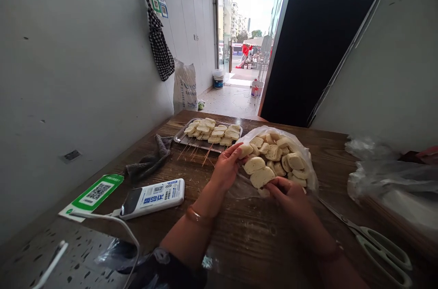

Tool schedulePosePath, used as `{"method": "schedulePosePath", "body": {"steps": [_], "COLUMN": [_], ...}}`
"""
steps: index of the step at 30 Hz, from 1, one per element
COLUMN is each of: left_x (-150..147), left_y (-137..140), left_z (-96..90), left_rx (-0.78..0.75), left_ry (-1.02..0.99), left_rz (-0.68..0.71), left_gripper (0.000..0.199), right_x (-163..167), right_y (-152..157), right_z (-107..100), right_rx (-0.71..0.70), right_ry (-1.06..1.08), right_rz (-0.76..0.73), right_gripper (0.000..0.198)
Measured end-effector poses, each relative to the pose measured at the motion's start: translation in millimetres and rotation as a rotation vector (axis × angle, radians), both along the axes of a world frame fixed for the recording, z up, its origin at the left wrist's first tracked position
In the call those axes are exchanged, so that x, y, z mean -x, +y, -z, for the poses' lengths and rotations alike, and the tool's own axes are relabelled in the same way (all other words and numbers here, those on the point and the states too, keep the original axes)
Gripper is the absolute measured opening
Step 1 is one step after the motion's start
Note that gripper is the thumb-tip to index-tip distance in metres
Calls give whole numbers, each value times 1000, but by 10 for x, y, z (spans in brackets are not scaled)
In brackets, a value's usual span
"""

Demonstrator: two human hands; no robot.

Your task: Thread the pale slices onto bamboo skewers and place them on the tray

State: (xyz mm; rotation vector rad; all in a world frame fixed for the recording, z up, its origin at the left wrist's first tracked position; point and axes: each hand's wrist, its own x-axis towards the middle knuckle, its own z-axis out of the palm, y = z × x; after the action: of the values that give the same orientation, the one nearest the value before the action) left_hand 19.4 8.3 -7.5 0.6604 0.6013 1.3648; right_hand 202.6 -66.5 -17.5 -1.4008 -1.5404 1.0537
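Observation:
My left hand (228,162) pinches a pale steamed bun slice (245,150) between thumb and fingers, over the near left rim of a white plastic bag (312,166). In my right hand (286,194), thumb and fingertips close on the lower edge of another bun slice (262,177). A further slice (254,165) lies against its upper end; whether a skewer joins the two is hidden. Many loose bun slices (273,152) fill the open bag. Left of it, a clear tray (178,135) carries skewered bun slices (219,133), their thin sticks (208,154) pointing toward me.
Scissors (357,227) lie at the right, near crumpled clear plastic bags (386,179). On the left are a dark cloth (147,168), a white power bank (164,195) with a cable (128,227), and a green QR card (99,193). The wooden table (246,234) adjoins the left wall.

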Motion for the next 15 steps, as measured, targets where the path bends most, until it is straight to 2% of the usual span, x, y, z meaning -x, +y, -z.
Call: {"method": "schedulePosePath", "body": {"steps": [15], "left_x": [-69], "left_y": [-63], "left_z": [-20], "left_rx": [-30], "left_ry": [118], "left_rz": [48], "left_gripper": [45], "right_x": [-3], "right_y": [35], "right_z": [111], "right_rx": [-27], "right_ry": [11], "right_rz": [-13], "right_gripper": [37]}}
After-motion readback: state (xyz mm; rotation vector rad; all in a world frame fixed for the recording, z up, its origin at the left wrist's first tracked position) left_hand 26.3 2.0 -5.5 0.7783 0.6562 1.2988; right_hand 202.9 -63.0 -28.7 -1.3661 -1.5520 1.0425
